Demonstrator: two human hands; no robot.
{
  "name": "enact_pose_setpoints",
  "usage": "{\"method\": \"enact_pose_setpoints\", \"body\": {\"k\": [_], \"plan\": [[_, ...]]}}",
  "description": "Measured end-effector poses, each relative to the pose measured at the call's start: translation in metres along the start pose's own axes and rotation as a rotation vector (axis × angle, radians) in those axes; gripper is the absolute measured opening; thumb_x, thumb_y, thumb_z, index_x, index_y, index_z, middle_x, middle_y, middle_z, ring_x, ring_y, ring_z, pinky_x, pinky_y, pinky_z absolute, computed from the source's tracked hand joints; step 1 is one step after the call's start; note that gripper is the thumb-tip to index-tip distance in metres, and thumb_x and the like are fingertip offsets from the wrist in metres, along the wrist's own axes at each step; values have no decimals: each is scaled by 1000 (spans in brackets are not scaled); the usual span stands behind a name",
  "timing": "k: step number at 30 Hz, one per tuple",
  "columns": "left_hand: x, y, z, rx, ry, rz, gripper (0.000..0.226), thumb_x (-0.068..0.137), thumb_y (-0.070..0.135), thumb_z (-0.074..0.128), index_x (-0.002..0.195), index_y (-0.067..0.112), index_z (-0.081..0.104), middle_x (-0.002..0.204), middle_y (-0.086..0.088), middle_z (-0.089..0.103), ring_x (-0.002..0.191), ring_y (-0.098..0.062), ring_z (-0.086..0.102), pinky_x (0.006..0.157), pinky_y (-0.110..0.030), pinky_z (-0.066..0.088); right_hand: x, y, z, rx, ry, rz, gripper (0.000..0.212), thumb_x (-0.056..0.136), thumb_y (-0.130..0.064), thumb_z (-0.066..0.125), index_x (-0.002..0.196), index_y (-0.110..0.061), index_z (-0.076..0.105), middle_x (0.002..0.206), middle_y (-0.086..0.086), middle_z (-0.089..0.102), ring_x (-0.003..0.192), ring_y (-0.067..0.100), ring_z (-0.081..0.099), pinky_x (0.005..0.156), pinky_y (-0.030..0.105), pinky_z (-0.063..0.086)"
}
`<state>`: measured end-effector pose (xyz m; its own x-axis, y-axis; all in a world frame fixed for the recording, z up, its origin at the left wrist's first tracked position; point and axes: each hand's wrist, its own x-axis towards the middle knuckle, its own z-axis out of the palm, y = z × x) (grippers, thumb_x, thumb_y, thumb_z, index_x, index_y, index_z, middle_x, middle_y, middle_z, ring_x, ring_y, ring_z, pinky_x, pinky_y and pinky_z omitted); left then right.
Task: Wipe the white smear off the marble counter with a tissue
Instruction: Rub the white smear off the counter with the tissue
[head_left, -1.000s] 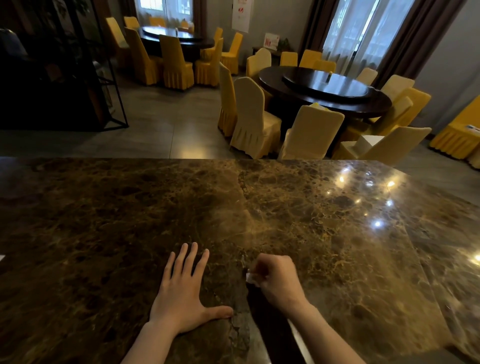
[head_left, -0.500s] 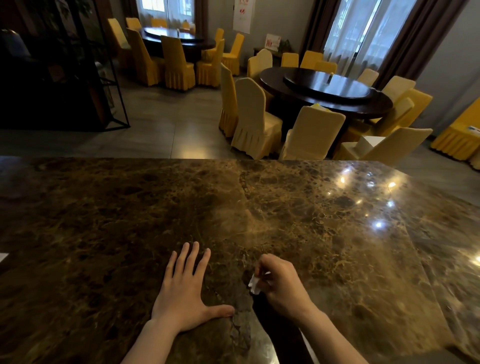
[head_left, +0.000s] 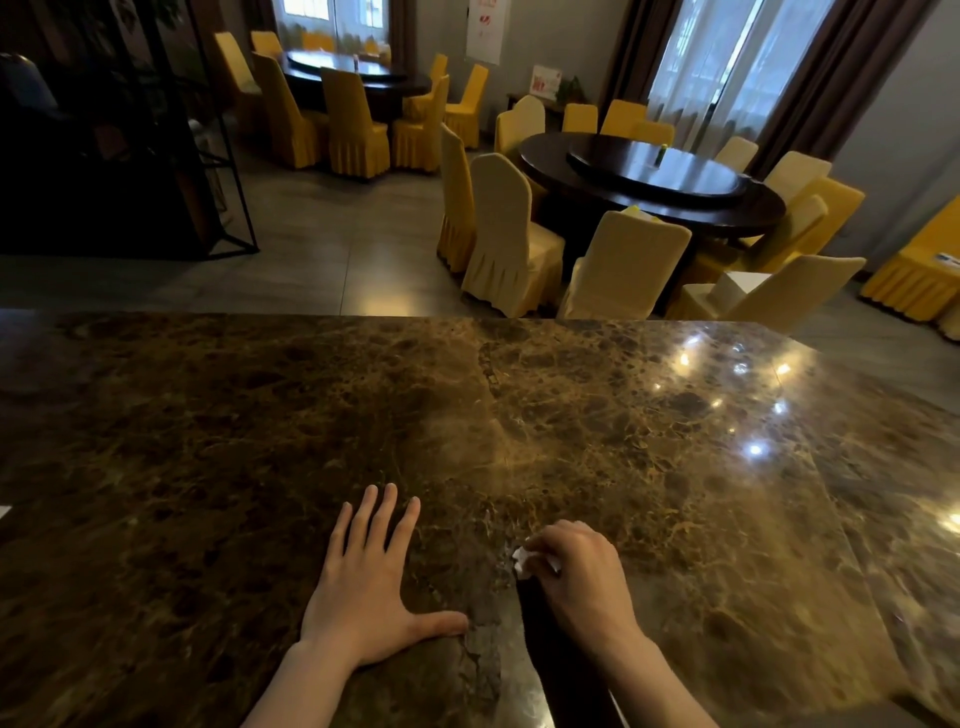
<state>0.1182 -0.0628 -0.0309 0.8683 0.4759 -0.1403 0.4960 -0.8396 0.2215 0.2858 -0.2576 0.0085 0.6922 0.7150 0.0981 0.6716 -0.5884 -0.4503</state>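
Note:
The brown marble counter fills the lower part of the view. My left hand lies flat on it, fingers spread, holding nothing. My right hand is curled over a small crumpled white tissue and presses it onto the stone just right of a seam in the marble. A faint whitish smear shows along the seam beside the tissue. Most of the tissue is hidden under my fingers.
The counter's far edge drops to a tiled floor. Beyond it stand a dark round dining table ringed by several yellow-covered chairs, a second such table at the back left, and a black metal shelf frame on the left.
My right hand with the tissue slid slightly toward me and then a little away again along the seam. The left hand has stayed put.

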Motion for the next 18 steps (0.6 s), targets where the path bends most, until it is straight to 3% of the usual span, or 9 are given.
{"method": "enact_pose_setpoints", "body": {"k": [5, 10, 14, 18], "plan": [[0, 1, 1, 23, -6, -8, 148, 48, 120, 14, 161, 33, -24, 169, 2, -34, 151, -20, -40, 129, -52, -18, 19, -12, 1, -12, 87, 59, 13, 84, -12, 71, 86, -22, 79, 87, -9, 71, 88, 13, 61, 75, 28, 48], [0, 0, 1, -9, 0, -7, 148, 47, 120, 18, 160, 34, -25, 169, 2, -34, 150, -19, -41, 126, -49, -22, 3, -14, -1, 2, -82, -85, 12, 75, -14, 70, 79, -23, 77, 81, -11, 71, 84, 10, 63, 70, 26, 47], [0, 1, 1, -17, -10, -5, 147, 48, 120, 20, 160, 34, -25, 168, 3, -35, 150, -18, -42, 127, -51, -19, 26, -1, -13, -32, 92, 107, 14, 82, -10, 71, 85, -21, 79, 88, -4, 76, 86, 15, 68, 76, 33, 55], [1, 0, 1, -2, -18, -11, 147, 48, 120, 19, 159, 34, -27, 168, 3, -37, 149, -19, -43, 128, -52, -18, 7, -19, 4, -26, -86, -127, 16, 78, -9, 71, 77, -25, 72, 81, -11, 69, 82, 7, 61, 73, 31, 54]]}}
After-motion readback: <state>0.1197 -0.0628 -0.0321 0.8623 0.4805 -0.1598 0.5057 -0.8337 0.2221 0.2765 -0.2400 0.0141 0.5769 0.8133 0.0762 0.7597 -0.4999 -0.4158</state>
